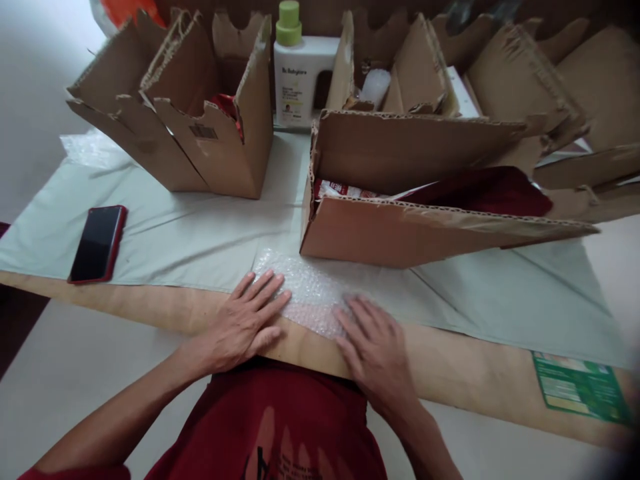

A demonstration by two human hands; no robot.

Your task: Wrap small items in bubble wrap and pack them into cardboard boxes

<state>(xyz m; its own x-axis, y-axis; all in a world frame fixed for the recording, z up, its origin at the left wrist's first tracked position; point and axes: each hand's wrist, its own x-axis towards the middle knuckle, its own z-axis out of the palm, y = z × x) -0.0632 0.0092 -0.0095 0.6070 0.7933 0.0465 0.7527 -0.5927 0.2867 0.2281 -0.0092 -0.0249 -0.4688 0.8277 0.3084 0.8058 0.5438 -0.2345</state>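
A sheet of clear bubble wrap [313,293] lies flat at the near edge of the table, on a pale green cloth [190,237]. My left hand [245,323] rests palm down on its left side, fingers stretched out. My right hand [375,350] presses flat on its right side, fingers spread too. Neither hand grips anything. Just behind the wrap stands an open cardboard box [400,230] with red items inside.
A phone in a red case [97,243] lies at the left. A second open cardboard box [200,133] stands at the back left, more boxes [525,87] at the back right. A white bottle with a green cap [297,67] stands between them. A green label [580,387] sits on the table edge.
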